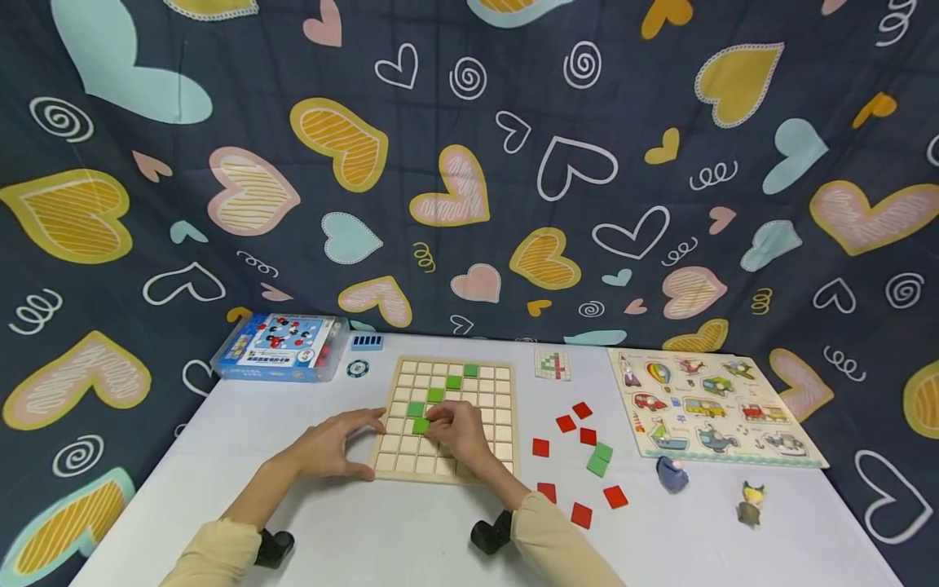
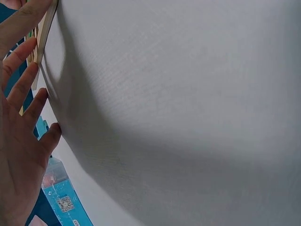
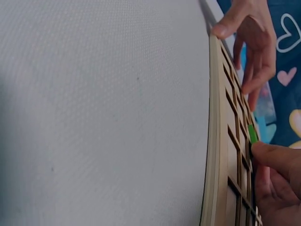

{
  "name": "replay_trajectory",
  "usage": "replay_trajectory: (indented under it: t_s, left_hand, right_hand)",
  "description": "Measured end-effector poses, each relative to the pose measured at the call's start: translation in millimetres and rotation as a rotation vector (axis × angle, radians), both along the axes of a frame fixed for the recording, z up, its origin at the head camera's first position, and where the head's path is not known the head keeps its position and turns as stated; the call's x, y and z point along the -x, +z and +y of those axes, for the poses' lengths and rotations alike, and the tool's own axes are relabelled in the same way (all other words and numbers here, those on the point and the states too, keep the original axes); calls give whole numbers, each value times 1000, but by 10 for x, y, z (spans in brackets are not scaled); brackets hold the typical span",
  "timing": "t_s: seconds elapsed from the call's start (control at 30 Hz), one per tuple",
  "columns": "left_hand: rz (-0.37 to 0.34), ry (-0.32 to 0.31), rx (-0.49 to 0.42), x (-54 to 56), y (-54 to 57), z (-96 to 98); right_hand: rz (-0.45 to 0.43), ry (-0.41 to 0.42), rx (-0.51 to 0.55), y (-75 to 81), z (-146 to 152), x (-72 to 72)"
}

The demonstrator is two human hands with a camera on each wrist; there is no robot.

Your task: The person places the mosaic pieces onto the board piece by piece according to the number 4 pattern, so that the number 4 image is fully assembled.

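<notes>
A wooden grid board (image 1: 446, 478) lies on the white table, with several green square tiles in a diagonal line across its cells. My left hand (image 1: 330, 444) rests at the board's left side, thumb at the near corner and fingers spread along the edge. In the left wrist view, the left hand (image 2: 23, 136) shows nearly straight fingers. My right hand (image 1: 460, 432) reaches over the board and pinches the lowest green tile (image 1: 421, 426) at its right side. In the right wrist view, the thumb of the right hand (image 3: 280, 176) meets the green tile (image 3: 252, 133).
Red tiles (image 1: 540, 447) and green tiles (image 1: 597, 465) lie loose right of the board. A pattern card (image 1: 552, 365), a picture puzzle board (image 1: 653, 444) and small figures (image 1: 672, 474) sit farther right. At back left are a plastic box (image 1: 279, 349), blue piece (image 1: 367, 342) and round chip (image 1: 358, 369).
</notes>
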State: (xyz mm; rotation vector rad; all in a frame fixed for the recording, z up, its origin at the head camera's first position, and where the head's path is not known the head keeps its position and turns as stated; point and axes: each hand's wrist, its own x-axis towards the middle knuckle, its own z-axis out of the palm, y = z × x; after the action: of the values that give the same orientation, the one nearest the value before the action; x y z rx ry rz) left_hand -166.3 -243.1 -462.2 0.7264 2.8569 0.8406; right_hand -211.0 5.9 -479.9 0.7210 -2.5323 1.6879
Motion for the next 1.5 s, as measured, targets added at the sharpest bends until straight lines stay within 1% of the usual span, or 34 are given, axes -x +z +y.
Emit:
replay_trajectory:
  t_s: [0.17,0.4,0.7,0.8,0.87,0.93,1.03,1.1,1.17,1.23,1.33,1.4,1.5]
  left_hand:
    - [1,0,5,-12,-15,-3]
    - [13,-11,1,0,-29,-9]
    - [24,-18,-2,-8,-66,-23]
    - [31,-20,1,-3,-69,-20]
    - [31,-19,0,0,-66,-18]
    - [28,-19,-2,2,-64,-14]
    - [29,-19,-2,3,-63,-13]
    - [29,-20,-2,5,-69,-16]
    - [28,-21,-4,8,-76,-19]
    - [25,-21,-8,8,-82,-22]
    - [24,-22,-12,6,-93,-28]
    - [23,-20,-9,3,-80,-27]
    - [17,-15,-8,1,-59,-16]
  right_hand:
    - [-21,-1,18,-23,-29,-6]
    - [-9,-1,48,-23,-56,-8]
    - [-60,-26,89,-47,-79,-29]
    - [-48,-17,124,-38,-55,-38]
    - [-16,-4,143,-31,-38,-42]
    - [-22,4,155,-27,-32,-40]
    - [-79,-8,154,-17,-42,-34]
    - [-136,-22,154,-19,-59,-30]
    - [-161,-23,162,-13,-69,-35]
    - [-179,-14,171,61,-72,-77]
    - [-191,0,193,225,-66,-174]
    - [-196,-3,183,226,-66,-169]
    - [-206,-13,165,111,-66,-97]
